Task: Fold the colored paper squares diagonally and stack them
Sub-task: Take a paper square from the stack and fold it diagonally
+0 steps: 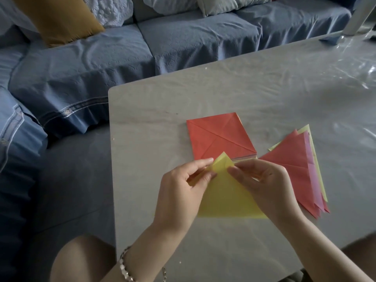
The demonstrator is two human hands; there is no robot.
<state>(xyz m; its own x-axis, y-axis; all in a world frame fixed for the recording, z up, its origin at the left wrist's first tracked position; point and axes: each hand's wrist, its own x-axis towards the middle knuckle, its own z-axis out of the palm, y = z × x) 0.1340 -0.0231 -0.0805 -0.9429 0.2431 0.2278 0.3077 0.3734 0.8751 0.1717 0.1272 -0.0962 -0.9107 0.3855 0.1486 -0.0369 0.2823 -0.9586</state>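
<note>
the yellow paper (227, 196) lay at the near part of the surface (162, 110), doubled into a triangle with its long edge toward the person. its tip pointed away, right at the near edge of the stack of unfolded squares (219, 137). the left hand (179, 190) pinched the tip between thumb and forefinger. the right hand (266, 186) pinched it from the other side, fingers curled over the sheet's right slope. the two corners at the tip looked not quite matched, with one layer lifting a little.

to do this step well, it seemed best to line those corners up exactly and pin them with one hand. the other hand could then press down to the long edge and outward both ways, so the crease fell true on the diagonal. thin paper like this would likely slide layer on layer, so the pinch should hold until the crease was set.

the pile of folded triangles (295, 169), red on top with pink and yellow edges showing beneath, lay just right of the right hand. the finished piece would probably go there. the red top square of the stack showed diagonal crease lines, and it sat close enough that the tip might catch on it. a blue sofa (101, 58) with a mustard cushion (67, 19) stood beyond the surface, well apart. a bracelet (126, 269) circled the left wrist.
</note>
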